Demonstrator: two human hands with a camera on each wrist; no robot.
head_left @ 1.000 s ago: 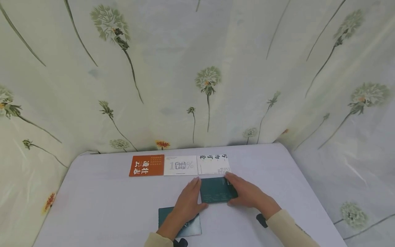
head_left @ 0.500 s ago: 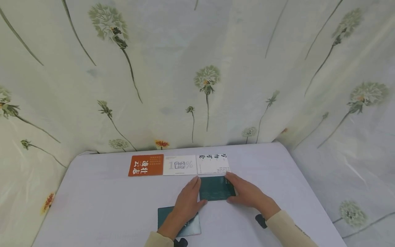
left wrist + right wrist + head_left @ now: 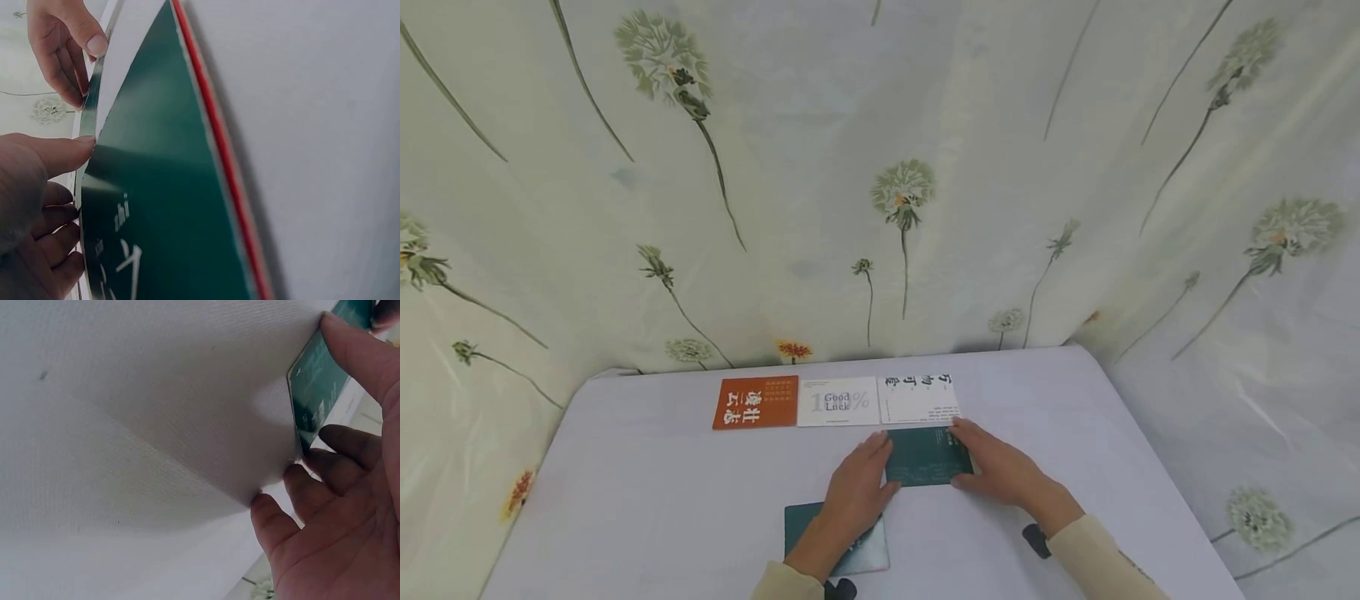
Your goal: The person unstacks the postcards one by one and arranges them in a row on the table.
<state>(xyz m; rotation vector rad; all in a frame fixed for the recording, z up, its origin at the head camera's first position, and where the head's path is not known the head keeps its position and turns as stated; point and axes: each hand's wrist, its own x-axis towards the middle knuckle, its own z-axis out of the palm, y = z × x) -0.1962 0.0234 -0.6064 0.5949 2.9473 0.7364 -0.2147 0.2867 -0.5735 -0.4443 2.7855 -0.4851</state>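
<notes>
A dark green printed card (image 3: 927, 457) lies on the white table between both hands, just below a white card in the back row. My left hand (image 3: 859, 482) touches its left edge with nearly straight fingers, its thumb by the lower left corner. At the card's right end my right hand (image 3: 1003, 468) holds it between thumb and fingers at the lower and upper edges. In the right wrist view the thumb (image 3: 350, 347) meets the card's edge. Beneath my left forearm lies another green and pale card (image 3: 871, 552), partly hidden; a red layer (image 3: 219, 137) shows along its edge.
Along the table's back stand side by side an orange-red card (image 3: 756, 402), a white "Good Luck" card (image 3: 838, 402) and a white card with black characters (image 3: 919, 400). A fabric backdrop (image 3: 805, 167) with dandelions surrounds the white table (image 3: 647, 492).
The green card between my hands has shifted slightly up and left, closer under the white card. My left fingertips have moved a little right onto its edge. The right hand is almost still.
</notes>
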